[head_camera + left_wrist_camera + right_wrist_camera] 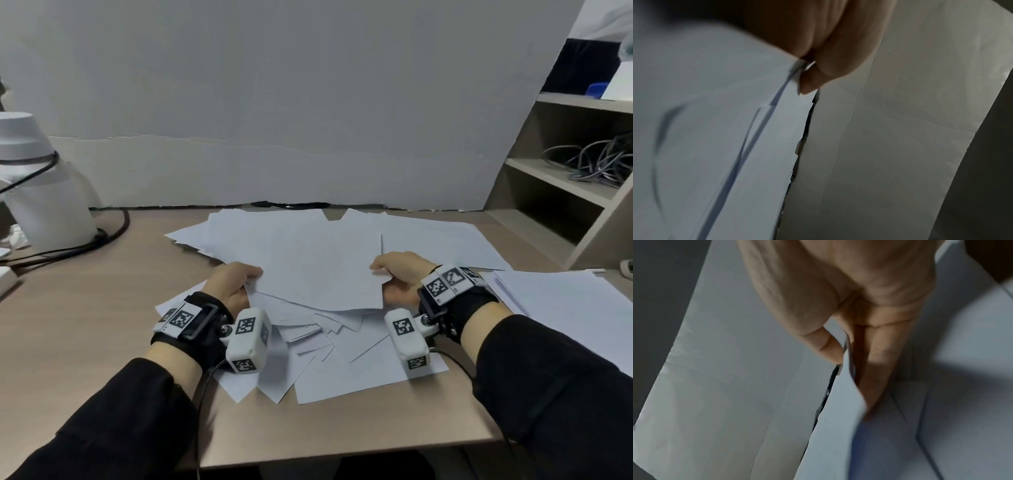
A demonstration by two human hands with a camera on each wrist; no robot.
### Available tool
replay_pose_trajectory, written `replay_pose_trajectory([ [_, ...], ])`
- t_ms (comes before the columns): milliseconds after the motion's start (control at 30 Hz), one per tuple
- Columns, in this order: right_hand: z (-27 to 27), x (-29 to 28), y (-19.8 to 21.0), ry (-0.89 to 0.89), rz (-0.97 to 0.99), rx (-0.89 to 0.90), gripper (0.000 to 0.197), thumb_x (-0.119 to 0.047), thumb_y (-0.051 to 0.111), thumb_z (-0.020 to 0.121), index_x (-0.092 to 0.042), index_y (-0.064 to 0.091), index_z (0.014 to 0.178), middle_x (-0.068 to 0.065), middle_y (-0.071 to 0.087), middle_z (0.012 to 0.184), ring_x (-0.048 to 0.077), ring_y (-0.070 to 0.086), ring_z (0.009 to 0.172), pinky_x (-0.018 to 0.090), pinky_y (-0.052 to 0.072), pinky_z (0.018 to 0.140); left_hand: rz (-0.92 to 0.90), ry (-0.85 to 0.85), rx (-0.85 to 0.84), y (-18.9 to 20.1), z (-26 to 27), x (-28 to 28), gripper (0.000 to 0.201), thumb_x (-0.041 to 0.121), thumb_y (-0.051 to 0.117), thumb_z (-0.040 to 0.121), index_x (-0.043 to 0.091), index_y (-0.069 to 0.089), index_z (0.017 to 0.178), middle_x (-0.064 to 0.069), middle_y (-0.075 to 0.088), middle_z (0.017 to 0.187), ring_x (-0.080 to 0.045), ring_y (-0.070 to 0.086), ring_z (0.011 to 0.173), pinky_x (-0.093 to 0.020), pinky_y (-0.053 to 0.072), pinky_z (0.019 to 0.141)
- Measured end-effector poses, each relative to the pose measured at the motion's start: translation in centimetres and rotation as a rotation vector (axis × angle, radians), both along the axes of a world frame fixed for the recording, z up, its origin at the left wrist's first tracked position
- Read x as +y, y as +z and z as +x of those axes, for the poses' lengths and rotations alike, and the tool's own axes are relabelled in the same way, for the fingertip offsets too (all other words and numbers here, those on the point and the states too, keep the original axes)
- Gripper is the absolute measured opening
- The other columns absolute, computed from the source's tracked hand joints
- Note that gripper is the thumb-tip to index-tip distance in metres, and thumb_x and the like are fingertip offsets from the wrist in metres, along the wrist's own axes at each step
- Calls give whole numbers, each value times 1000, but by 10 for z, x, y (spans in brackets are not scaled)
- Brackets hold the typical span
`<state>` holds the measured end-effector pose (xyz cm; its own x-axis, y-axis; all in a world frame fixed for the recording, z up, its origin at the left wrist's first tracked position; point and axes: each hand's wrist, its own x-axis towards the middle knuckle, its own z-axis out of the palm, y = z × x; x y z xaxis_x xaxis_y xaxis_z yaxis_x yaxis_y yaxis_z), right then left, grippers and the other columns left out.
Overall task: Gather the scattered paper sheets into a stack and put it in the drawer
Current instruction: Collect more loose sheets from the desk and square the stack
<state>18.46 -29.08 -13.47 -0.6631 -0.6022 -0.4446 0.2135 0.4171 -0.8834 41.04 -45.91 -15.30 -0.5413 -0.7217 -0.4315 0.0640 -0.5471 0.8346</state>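
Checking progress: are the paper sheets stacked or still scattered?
Scattered: paper sheets lie fanned at mixed angles on the desk; both hands hold some.

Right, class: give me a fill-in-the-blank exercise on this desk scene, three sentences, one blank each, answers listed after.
1. The left hand and the right hand grip the same bunch of ____ sheets.
2. More sheets lie scattered on the ____.
3. A tangle of cables lies on a ____ to the right.

Missing words: paper; desk; shelf
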Motion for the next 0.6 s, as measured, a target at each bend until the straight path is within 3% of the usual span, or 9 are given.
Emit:
replay_pose_trajectory([
  [33,4,0,2,30,16,-18,20,-12,63,90,-1,59,106,21,66,114,38,68,94,47,54,91,-1,-10,-3,0,-1,2,14,-14,38,100,-12,51,105,-24,70,71,-31,70,48,-41,57,45],
  [67,8,0,3,51,77,56,20,-18,67,89,-4,61,101,19,68,108,35,66,83,40,56,82,-7,-11,-8,0,-1,3,16,-17,39,98,-12,51,108,-25,69,74,-31,70,49,-39,55,40],
  [133,8,-3,3,116,274,355,24,-24,71,86,-3,63,94,13,67,83,26,57,64,29,49,60,-3,-27,12,1,0,3,26,-20,41,95,-14,50,118,-29,66,94,-35,71,54,-41,55,41],
  [167,7,-4,1,128,323,474,27,-21,71,85,1,63,98,13,66,81,24,56,64,30,48,61,7,-36,33,0,0,1,30,-20,43,94,-15,50,122,-31,65,103,-36,72,57,-43,56,42],
  [233,-1,-5,1,172,314,575,36,-12,70,82,5,64,113,20,69,102,22,59,79,32,50,71,26,-38,57,0,1,-2,29,-16,46,95,-13,51,124,-32,64,113,-37,73,62,-45,57,45],
  [267,-3,-5,4,211,307,610,36,-11,70,83,5,65,115,20,69,112,23,62,85,32,52,77,36,-41,66,0,2,-4,26,-11,48,97,-12,52,123,-31,66,113,-37,74,63,-45,57,46],
  [367,-6,0,20,345,271,670,28,-13,69,88,-5,69,114,9,71,112,27,67,101,36,53,92,85,-76,112,0,4,-7,29,8,56,101,-8,56,125,-26,73,100,-38,75,70,-46,58,49],
  [500,-4,-9,28,463,272,721,26,-15,69,88,-10,69,113,5,72,110,25,68,101,35,52,93,89,-105,116,1,3,-6,33,16,66,96,-3,62,123,-23,73,110,-40,75,83,-50,61,61],
  [600,4,-25,29,515,268,762,28,-14,69,86,-9,68,113,4,71,110,22,67,97,31,51,89,25,-56,63,-1,-1,-8,35,3,65,94,-8,58,127,-24,71,110,-38,74,80,-47,61,61],
])
